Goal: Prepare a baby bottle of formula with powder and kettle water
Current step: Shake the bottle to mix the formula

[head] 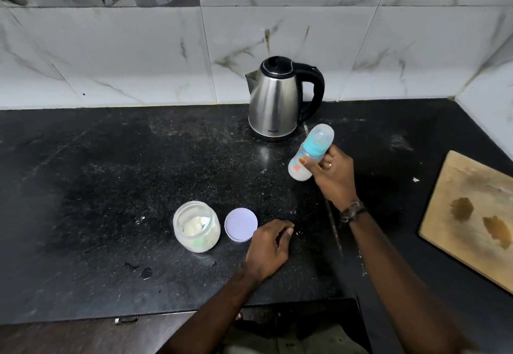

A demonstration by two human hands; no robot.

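Observation:
My right hand (pixel 334 177) grips a baby bottle (pixel 309 156) above the black counter, tilted with its clear cap toward the kettle. The bottle has a teal collar and holds white liquid in its lower part. A steel kettle (pixel 274 101) with a black handle and closed lid stands at the back near the wall. An open clear jar (pixel 196 226) of white powder sits at front left, and its pale purple lid (pixel 240 224) lies flat beside it. My left hand (pixel 270 248) rests on the counter just right of the lid, fingers curled, holding nothing.
A wooden cutting board (pixel 469 220) with brown stains lies at the right edge. The black counter (pixel 111 187) is dusted with spilled powder and a few wet spots near the front. A tiled wall runs behind and to the right. Drawers sit below the front edge.

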